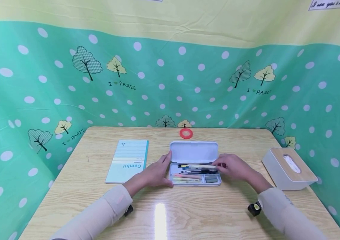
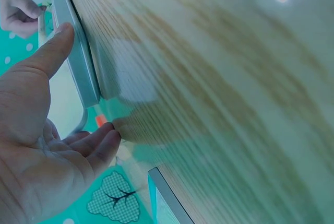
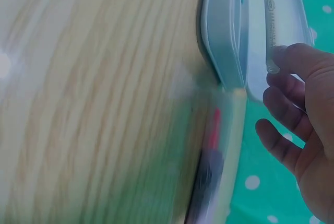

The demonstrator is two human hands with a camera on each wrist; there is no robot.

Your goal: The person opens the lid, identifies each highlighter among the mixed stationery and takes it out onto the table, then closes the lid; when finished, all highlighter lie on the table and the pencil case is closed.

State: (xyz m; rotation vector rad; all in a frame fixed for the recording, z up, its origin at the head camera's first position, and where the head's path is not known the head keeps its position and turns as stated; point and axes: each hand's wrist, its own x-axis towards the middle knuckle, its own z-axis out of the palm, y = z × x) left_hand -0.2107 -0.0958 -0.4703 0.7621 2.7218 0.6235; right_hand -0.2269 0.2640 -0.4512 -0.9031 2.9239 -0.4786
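A white pencil case (image 1: pixel 195 184) lies with its lid (image 1: pixel 193 151) raised toward the back. Inside are several pens, a black pen (image 1: pixel 207 171), pink and pale yellow ones, and a dark grey block (image 1: pixel 211 179) in the front right compartment. My right hand (image 1: pixel 232 165) pinches a whitish pen (image 3: pixel 270 25) with printed lettering between thumb and forefinger, over the case's right side. My left hand (image 1: pixel 157 171) rests at the case's left side, thumb by the front corner and extended fingers by the hinge. Its palm holds nothing in the left wrist view.
A light blue notebook (image 1: pixel 128 161) lies left of the case. Behind it is a red tape ring (image 1: pixel 186 133). A white tissue box (image 1: pixel 289 170) with a wood-look top stands at the right. A dotted green curtain (image 1: pixel 170 86) hangs behind the wooden table (image 1: pixel 193 213).
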